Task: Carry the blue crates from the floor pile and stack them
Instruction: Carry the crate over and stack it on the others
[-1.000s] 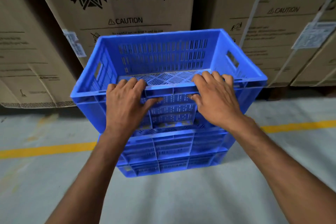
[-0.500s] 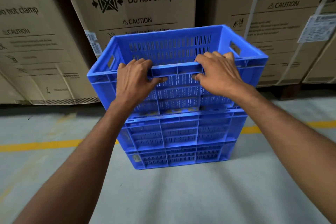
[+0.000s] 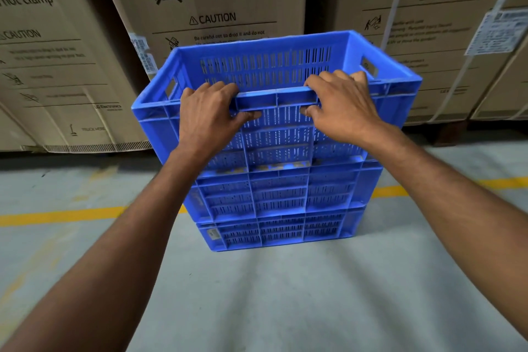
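A top blue crate (image 3: 265, 66) with slotted walls sits nested on a stack of two more blue crates (image 3: 278, 203) on the concrete floor. My left hand (image 3: 208, 120) grips the near rim of the top crate left of centre, fingers curled over the edge and thumb on the outer wall. My right hand (image 3: 340, 108) grips the same rim right of centre in the same way. The top crate looks level on the stack.
Tall cardboard cartons (image 3: 217, 3) marked "Do not clamp" stand close behind the stack, more cartons (image 3: 445, 37) to the right. A yellow floor line (image 3: 63, 216) runs across behind the stack. Grey floor (image 3: 285, 294) lies in front.
The top crate has come down from a forward tilt and settled level onto the stack. Both hands kept their hold on the near rim, and my view has drawn back a little.
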Demonstrator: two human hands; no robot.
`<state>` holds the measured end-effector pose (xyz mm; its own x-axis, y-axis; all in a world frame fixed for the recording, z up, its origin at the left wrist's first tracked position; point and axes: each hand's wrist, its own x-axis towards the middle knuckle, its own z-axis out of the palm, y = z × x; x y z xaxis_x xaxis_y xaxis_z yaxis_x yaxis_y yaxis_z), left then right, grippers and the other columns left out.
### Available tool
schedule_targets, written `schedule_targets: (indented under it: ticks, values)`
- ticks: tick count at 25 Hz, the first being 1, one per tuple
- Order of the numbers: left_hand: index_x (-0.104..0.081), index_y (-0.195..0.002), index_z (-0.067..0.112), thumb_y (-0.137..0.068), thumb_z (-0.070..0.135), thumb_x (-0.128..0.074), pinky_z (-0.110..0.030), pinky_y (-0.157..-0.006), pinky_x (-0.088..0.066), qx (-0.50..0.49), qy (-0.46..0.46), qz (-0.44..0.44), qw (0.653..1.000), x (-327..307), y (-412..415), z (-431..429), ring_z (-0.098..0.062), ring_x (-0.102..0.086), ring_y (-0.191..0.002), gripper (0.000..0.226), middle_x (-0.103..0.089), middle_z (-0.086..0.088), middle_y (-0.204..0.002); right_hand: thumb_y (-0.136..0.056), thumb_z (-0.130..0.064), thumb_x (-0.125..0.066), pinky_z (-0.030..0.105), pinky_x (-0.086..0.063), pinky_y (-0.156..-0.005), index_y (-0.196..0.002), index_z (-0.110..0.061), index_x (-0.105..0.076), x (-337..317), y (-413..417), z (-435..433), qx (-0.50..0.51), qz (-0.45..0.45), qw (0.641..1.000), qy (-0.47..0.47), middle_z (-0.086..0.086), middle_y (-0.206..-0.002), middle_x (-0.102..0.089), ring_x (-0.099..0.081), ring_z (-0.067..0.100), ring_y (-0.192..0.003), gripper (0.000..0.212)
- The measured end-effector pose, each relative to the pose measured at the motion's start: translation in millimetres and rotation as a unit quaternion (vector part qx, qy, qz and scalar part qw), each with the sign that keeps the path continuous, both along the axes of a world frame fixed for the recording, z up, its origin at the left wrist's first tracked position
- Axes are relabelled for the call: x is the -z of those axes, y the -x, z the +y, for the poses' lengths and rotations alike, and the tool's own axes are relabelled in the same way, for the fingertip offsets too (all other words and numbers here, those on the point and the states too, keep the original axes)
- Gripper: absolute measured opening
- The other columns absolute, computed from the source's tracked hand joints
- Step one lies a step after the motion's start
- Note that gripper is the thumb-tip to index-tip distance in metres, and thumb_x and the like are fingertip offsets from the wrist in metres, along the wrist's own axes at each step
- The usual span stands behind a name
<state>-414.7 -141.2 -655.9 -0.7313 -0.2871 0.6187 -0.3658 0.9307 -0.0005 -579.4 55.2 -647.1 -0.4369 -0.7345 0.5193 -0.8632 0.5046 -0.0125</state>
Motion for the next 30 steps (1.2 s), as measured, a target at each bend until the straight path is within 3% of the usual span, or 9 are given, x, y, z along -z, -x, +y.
schedule_targets:
  ticks: [9, 14, 16, 19, 21, 23, 27, 30]
  values:
    - [-0.051, -0.094, 0.019, -0.088, 0.077, -0.051, -0.038, -0.077, -0.029, -0.02, 0.039, 0.029, 0.999, 16, -2, -3, -0.022, -0.042, -0.077, 0.059, -0.043, 0.003, -0.081, -0.089, -0.036, -0.068, 0.043, -0.032, -0.088, -0.115, -0.017, -0.051, 16, -2, 0, 0.016, 0.062, 0.997, 0.037, 0.002, -0.103, -0.053, -0.048, 0.027, -0.095, 0.036]
    - [-0.055, -0.101, 0.017, -0.092, 0.066, -0.055, -0.039, -0.08, -0.029, -0.035, 0.012, -0.004, 0.999, 5, -5, 3, -0.029, -0.048, -0.086, 0.05, -0.051, -0.003, -0.09, -0.086, -0.038, -0.068, 0.043, -0.032, -0.088, -0.116, -0.018, -0.053, 2, -6, 1, 0.039, 0.034, 0.999, -0.003, 0.004, -0.108, -0.055, -0.05, 0.029, -0.099, 0.039]
    - [-0.057, -0.113, 0.018, -0.091, 0.058, -0.058, -0.043, -0.084, -0.034, -0.015, -0.025, -0.049, 0.998, -10, -11, 5, -0.032, -0.053, -0.092, 0.045, -0.054, -0.004, -0.097, -0.088, -0.038, -0.068, 0.045, -0.031, -0.096, -0.125, -0.019, -0.052, -15, -8, 4, 0.03, -0.021, 0.997, -0.072, 0.004, -0.119, -0.054, -0.049, 0.029, -0.108, 0.045]
    - [-0.049, -0.14, 0.022, -0.09, 0.05, -0.064, -0.046, -0.096, -0.039, 0.03, -0.129, -0.151, 0.98, -40, -27, 10, -0.034, -0.058, -0.108, 0.059, -0.059, -0.004, -0.118, -0.093, -0.037, -0.065, 0.048, -0.023, -0.11, -0.145, -0.022, -0.043, -44, -23, 19, 0.02, -0.134, 0.979, -0.152, 0.002, -0.139, -0.046, -0.042, 0.028, -0.127, 0.059]
    - [-0.046, -0.145, 0.023, -0.092, 0.046, -0.065, -0.046, -0.1, -0.04, 0.037, -0.212, -0.181, 0.96, -73, -45, 21, -0.034, -0.058, -0.118, 0.061, -0.056, -0.004, -0.133, -0.091, -0.036, -0.067, 0.05, -0.021, -0.112, -0.15, -0.024, -0.039, -74, -45, 30, 0.032, -0.178, 0.971, -0.158, 0.001, -0.145, -0.044, -0.038, 0.028, -0.134, 0.067]
    - [-0.043, -0.147, 0.024, -0.093, 0.043, -0.064, -0.045, -0.093, -0.045, 0.02, -0.258, -0.196, 0.946, -109, -68, 40, -0.034, -0.059, -0.12, 0.061, -0.051, -0.003, -0.14, -0.091, -0.035, -0.068, 0.051, -0.026, -0.11, -0.151, -0.026, -0.038, -113, -72, 46, 0.041, -0.238, 0.96, -0.144, 0.001, -0.147, -0.042, -0.036, 0.029, -0.136, 0.068]
    - [-0.046, -0.141, 0.03, -0.094, 0.041, -0.064, -0.045, -0.086, -0.053, -0.011, -0.372, -0.136, 0.918, -201, -135, 93, -0.027, -0.062, -0.117, 0.052, -0.055, 0.003, -0.135, -0.091, -0.024, -0.07, 0.048, -0.043, -0.104, -0.143, -0.022, -0.048, -211, -127, 95, 0.04, -0.385, 0.922, -0.022, 0.003, -0.133, -0.053, -0.048, 0.027, -0.124, 0.056]
    - [-0.053, -0.133, 0.03, -0.094, 0.038, -0.065, -0.042, -0.082, -0.055, -0.033, -0.45, -0.063, 0.89, -272, -189, 143, -0.016, -0.066, -0.108, 0.042, -0.06, 0.01, -0.127, -0.09, -0.015, -0.07, 0.042, -0.052, -0.093, -0.131, -0.018, -0.056, -281, -171, 131, 0.047, -0.466, 0.881, 0.064, -0.002, -0.11, -0.064, -0.063, 0.017, -0.095, 0.043]
